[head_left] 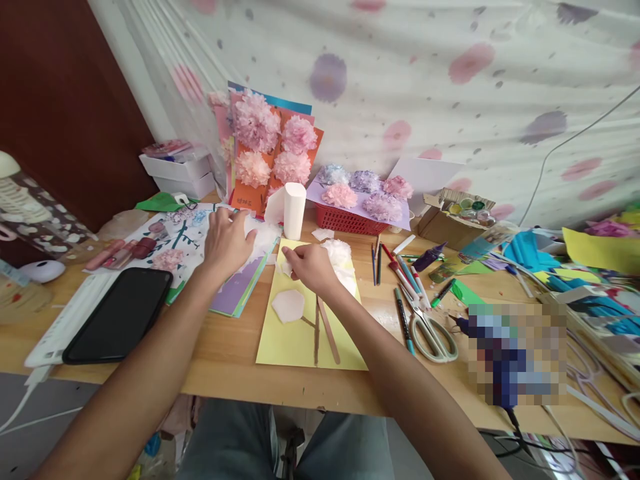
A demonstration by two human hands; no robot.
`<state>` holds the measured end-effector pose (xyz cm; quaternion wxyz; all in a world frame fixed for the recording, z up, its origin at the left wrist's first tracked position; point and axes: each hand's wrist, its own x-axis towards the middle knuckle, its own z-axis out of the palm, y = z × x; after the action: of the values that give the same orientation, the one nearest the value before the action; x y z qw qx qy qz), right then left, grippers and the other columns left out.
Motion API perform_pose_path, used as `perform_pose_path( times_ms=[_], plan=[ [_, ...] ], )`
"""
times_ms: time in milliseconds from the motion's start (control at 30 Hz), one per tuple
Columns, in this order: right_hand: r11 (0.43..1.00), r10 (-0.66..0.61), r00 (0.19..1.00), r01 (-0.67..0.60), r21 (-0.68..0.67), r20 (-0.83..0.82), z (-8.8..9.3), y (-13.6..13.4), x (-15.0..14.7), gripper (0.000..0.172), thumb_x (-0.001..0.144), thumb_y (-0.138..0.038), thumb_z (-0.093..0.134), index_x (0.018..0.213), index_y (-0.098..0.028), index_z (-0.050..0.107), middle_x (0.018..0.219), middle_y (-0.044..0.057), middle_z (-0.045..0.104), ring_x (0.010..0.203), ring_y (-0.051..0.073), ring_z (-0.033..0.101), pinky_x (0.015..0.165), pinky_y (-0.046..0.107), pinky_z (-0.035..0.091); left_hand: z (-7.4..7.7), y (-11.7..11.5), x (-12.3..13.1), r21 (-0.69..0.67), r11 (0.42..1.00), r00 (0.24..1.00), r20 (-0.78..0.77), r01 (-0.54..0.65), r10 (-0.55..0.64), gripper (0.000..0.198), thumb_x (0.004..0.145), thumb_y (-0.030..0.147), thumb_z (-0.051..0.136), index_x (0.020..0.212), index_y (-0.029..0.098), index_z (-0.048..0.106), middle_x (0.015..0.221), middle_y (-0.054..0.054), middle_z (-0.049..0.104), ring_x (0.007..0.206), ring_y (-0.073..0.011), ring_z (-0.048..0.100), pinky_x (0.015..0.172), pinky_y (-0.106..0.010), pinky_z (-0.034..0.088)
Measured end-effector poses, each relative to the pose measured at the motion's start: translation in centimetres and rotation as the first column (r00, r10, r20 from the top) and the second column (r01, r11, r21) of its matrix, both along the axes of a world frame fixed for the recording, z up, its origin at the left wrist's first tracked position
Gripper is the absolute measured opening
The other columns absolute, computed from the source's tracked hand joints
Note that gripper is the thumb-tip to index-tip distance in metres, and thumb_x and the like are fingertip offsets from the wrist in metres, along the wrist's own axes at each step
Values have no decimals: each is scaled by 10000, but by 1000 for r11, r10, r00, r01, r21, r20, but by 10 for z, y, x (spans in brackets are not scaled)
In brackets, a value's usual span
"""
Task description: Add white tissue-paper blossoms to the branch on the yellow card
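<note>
My right hand [311, 267] rests on a yellow card [295, 343] with its fingers curled, pinching a small piece of white tissue at the card's upper left. Beside it on the card sits a fluffy white tissue flower [340, 257]. A flat pale pink tissue piece [288, 306] and brown stick stems [327, 330] lie lower on the card. My left hand [227, 241] reaches to the left of the card, fingers bent over white tissue [264, 235] lying on a stack of coloured paper [240, 290].
A white tissue roll [294, 210] stands behind the card. Scissors [431, 330] and several markers [405, 273] lie to the right. A black phone [119, 315] lies at the left. A red basket [350, 220] with tissue flowers stands at the back. A glue gun sits at right.
</note>
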<state>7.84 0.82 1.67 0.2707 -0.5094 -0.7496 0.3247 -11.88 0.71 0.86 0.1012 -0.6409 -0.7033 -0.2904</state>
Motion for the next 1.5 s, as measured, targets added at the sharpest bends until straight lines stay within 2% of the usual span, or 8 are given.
perform_pose_path(
  times_ms=[133, 233, 400, 500, 800, 1000, 1333, 1500],
  plan=[
    [993, -53, 998, 54, 100, -20, 2, -2, 7, 459, 965, -319, 505, 528, -191, 560, 506, 32, 625, 574, 164, 617, 635, 282, 430, 4, -7, 32, 3, 913, 888, 232, 407, -397, 355, 973, 342, 421, 1092, 183, 717, 1101, -118, 697, 1065, -264, 619, 971, -384, 470],
    [998, -53, 967, 57, 11, -250, 0, -14, 27, 234, 875, -301, 620, 699, -169, 700, 651, 36, 709, 655, 180, 683, 669, 289, 502, 1, -17, 56, -15, 853, 771, 436, 522, -464, 363, 943, 425, 495, 1076, 178, 725, 1090, -103, 726, 963, -234, 650, 883, -350, 501],
    [959, -144, 722, -67, -276, -677, -12, -53, 71, 256, 767, -361, 791, 965, -198, 785, 933, 57, 789, 896, 213, 738, 873, 361, 580, 0, -43, 93, -12, 681, 268, 924, 733, -273, 612, 936, 651, 403, 1026, 140, 727, 952, -118, 733, 870, -222, 683, 731, -328, 553],
    [945, -231, 641, -32, -326, -732, -22, -70, 88, 284, 729, -357, 845, 972, -220, 794, 947, 55, 799, 913, 221, 744, 921, 395, 575, 1, -55, 105, -20, 634, 128, 984, 773, -125, 630, 872, 711, 508, 1045, 143, 719, 957, -110, 708, 823, -206, 679, 683, -320, 571],
    [957, -266, 581, 61, -284, -769, -31, -76, 90, 186, 779, -326, 750, 935, -240, 803, 946, 33, 784, 895, 210, 716, 843, 380, 604, -5, -59, 112, -50, 592, 87, 996, 804, -34, 407, 753, 484, 797, 976, 155, 713, 959, -67, 690, 785, -159, 675, 740, -344, 615],
    [973, -232, 694, 158, -170, -681, -31, -77, 81, 282, 836, -477, 726, 974, -241, 798, 981, 47, 775, 878, 198, 695, 709, 302, 579, -11, -57, 114, -26, 610, 35, 999, 792, -4, 474, 660, 435, 885, 987, 141, 709, 820, -47, 706, 726, -157, 695, 757, -342, 610],
    [935, -334, 687, 157, -317, -646, -42, -72, 91, 293, 660, -430, 864, 797, -195, 758, 783, 30, 744, 711, 165, 674, 667, 310, 585, -12, -51, 105, -165, 546, 339, 911, 821, -234, 128, 829, 251, 700, 887, 141, 727, 820, -33, 688, 745, -144, 673, 714, -283, 589],
    [920, -387, 601, 204, -334, -699, -39, -72, 91, 257, 638, -385, 882, 761, -199, 754, 744, 0, 728, 666, 128, 653, 686, 291, 592, -14, -54, 108, -146, 544, 252, 960, 826, -125, 201, 812, 293, 730, 938, 143, 684, 872, -53, 712, 800, -186, 724, 733, -327, 618]
  ],
)
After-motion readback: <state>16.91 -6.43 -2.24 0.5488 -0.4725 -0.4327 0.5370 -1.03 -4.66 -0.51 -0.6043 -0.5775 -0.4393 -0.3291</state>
